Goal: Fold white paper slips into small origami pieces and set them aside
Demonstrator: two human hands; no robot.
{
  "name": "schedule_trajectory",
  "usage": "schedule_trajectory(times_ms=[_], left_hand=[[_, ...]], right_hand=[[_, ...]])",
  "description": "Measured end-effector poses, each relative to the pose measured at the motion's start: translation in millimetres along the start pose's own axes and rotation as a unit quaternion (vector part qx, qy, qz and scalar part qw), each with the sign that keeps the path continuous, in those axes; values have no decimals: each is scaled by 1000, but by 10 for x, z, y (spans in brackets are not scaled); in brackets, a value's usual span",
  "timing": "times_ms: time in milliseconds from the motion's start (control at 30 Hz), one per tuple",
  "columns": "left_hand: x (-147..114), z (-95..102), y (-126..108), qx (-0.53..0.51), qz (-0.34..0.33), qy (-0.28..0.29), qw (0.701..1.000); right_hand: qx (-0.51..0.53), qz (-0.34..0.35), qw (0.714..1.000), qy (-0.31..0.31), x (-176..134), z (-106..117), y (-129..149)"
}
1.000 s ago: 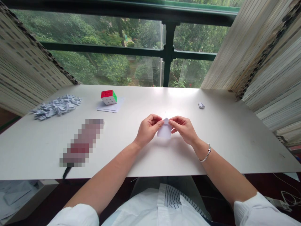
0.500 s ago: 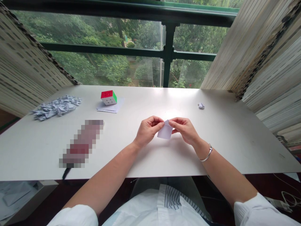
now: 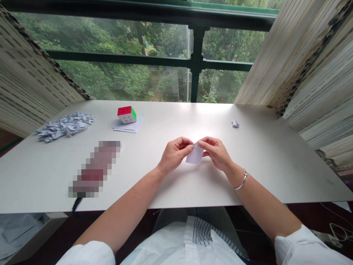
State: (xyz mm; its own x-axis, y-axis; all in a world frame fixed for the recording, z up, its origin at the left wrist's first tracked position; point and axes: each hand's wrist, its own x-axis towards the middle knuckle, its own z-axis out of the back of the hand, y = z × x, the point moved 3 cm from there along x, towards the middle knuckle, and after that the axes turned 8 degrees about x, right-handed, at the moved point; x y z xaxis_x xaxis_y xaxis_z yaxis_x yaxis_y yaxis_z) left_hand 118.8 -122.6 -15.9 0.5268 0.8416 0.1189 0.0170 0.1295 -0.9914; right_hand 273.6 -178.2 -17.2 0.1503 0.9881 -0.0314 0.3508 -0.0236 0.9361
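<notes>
A small white sheet of paper [image 3: 195, 156] is held up over the desk between my two hands. My left hand [image 3: 176, 151] pinches its upper left edge with thumb and fingers. On the other side, my right hand [image 3: 215, 151] grips the upper right corner, some of its fingers behind the sheet. The paper's lower part hangs free, and its top edge is partly hidden by my fingertips. Creases in it are too faint to make out well.
A puzzle cube [image 3: 127, 115] rests on a few paper sheets [image 3: 127, 127]. Left of it lies a heap of folded paper pieces [image 3: 66, 126]. A blurred-out object [image 3: 96, 167] lies nearer. One folded paper piece [image 3: 235, 124] is on the right of the white desk [image 3: 261, 165].
The paper has shifted slightly right, and its top looks more upright between my fingers. Both hands keep their pinch and have barely moved.
</notes>
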Motion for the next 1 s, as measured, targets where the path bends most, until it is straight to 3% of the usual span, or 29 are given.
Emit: schedule_trajectory(times_ms=[333,567,733,1000], left_hand=[[-7,-18,8,11,-4,16,1000],[2,-37,5,-32,35,34,998],[4,-60,35,-22,46,39,998],[12,-45,85,-33,58,5,998]], right_hand=[[-24,17,1000,-5,3,-7,5],[-49,109,993,-23,39,43,10],[-76,127,989,-21,31,38,-10],[-48,57,997,-10,28,-8,-37]])
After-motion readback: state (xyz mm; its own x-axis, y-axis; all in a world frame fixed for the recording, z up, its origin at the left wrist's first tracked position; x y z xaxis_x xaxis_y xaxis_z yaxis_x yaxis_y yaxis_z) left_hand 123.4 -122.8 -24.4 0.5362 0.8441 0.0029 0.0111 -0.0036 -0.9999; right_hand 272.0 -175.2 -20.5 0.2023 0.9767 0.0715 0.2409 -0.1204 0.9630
